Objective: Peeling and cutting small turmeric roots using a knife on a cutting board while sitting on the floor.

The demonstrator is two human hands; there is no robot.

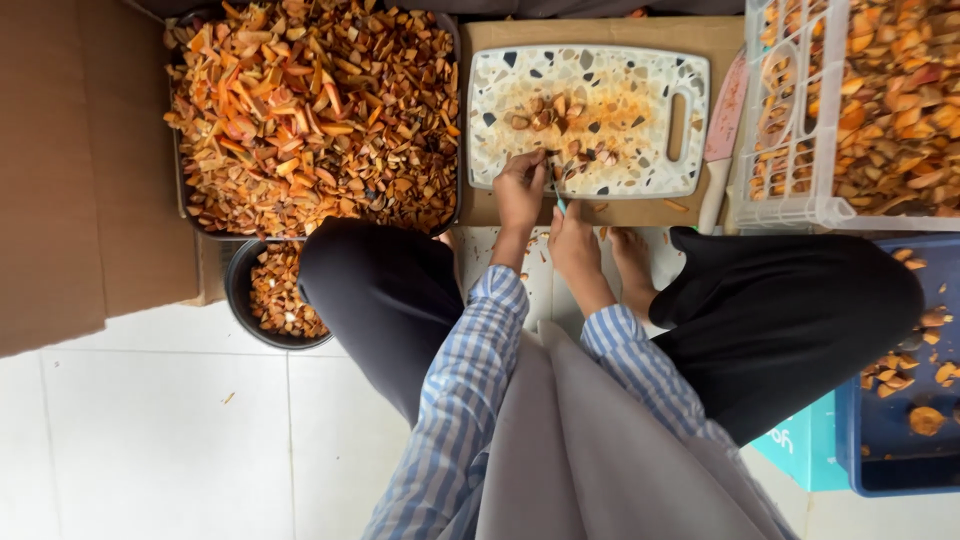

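The person sits on the tiled floor (150, 440), knees apart, both hands at the near edge of a speckled cutting board (590, 120) that lies on a sheet of cardboard (600, 35). The left hand (520, 190) is curled, fingers pressing down on small brown pieces (585, 160) at the board's near edge. The right hand (572, 240) lies just beside it, a little nearer the body, closed around a small knife (560, 203) whose bluish handle shows between the two hands; the blade points to the pieces under the left fingers, though whether it touches them cannot be told. More cut pieces lie in a loose cluster (545, 112) near the middle of the board, beyond the hands, amid an orange stain. To the left of the board, a large dark tray (183, 200) is heaped with orange-brown chips, and a round black bowl (238, 290) with more chips sits just below it, beside the left knee. To the right of the board lies a second knife (722, 130) with a pale handle, and past it a white plastic basket (790, 205) full of orange pieces. A blue bin (900, 470) with a few scraps stands by the right knee. A bare foot (632, 265) rests on the floor just below the board, beside the right hand.
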